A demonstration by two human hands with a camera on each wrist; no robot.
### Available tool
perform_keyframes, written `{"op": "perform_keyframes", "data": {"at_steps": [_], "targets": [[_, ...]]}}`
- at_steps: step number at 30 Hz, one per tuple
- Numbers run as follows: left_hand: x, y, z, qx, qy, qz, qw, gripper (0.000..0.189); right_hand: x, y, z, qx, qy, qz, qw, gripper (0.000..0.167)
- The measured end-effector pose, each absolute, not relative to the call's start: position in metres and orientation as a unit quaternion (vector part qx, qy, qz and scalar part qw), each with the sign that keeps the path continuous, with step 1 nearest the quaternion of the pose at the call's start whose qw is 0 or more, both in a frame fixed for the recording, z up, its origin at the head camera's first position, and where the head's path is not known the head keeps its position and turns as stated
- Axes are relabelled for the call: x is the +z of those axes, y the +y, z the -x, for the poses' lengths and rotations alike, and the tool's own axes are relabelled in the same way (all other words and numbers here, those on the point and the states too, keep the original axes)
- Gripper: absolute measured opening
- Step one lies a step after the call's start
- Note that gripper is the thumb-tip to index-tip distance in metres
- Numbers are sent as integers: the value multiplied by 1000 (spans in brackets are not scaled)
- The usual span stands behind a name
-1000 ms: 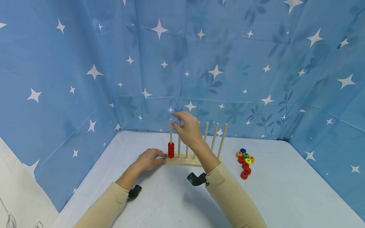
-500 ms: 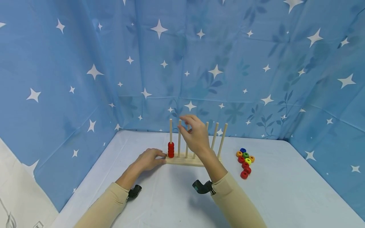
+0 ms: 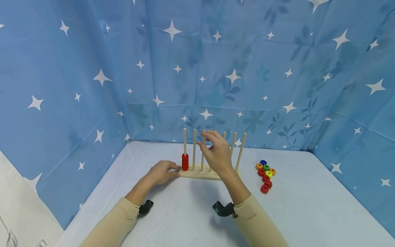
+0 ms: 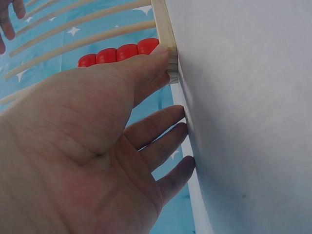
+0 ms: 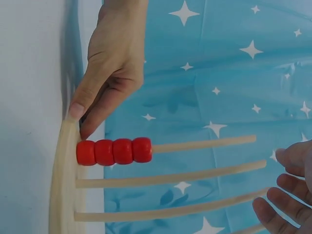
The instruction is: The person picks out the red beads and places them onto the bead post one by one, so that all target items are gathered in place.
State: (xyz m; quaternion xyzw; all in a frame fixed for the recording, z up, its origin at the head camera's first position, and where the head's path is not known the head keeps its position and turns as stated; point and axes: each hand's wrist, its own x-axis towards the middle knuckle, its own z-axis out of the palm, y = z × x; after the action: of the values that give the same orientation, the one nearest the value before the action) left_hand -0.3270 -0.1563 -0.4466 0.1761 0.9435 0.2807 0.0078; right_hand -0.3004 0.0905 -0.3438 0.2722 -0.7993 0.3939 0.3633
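A wooden bead stand (image 3: 199, 174) has a long base and a row of upright pegs. Several red beads (image 3: 185, 162) are stacked at the bottom of its leftmost peg. My left hand (image 3: 162, 172) pinches the left end of the base between thumb and index finger. In the left wrist view the other fingers (image 4: 165, 148) of that hand are spread, their tips at the white tabletop. My right hand (image 3: 217, 152) is raised by the tops of the middle pegs, fingers bent and apart, holding nothing. The right wrist view shows its fingers (image 5: 287, 202) near the peg tips.
A cluster of loose beads (image 3: 265, 179), in red, orange, yellow, green and blue, lies to the right of the stand on the white table (image 3: 302, 202). A blue star-patterned curtain (image 3: 262, 61) encloses the back and sides.
My right hand has moved right and slightly down, away from the leftmost peg. My left hand stays at the base, and the beads have not moved.
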Motion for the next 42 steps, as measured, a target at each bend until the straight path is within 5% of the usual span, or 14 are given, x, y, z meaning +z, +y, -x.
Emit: {"op": "perform_keyframes", "data": {"at_steps": [42], "targets": [[-444,-157,327,280,941,-187,14,33,-331,174,306,430,-783,-205,400,31]]}}
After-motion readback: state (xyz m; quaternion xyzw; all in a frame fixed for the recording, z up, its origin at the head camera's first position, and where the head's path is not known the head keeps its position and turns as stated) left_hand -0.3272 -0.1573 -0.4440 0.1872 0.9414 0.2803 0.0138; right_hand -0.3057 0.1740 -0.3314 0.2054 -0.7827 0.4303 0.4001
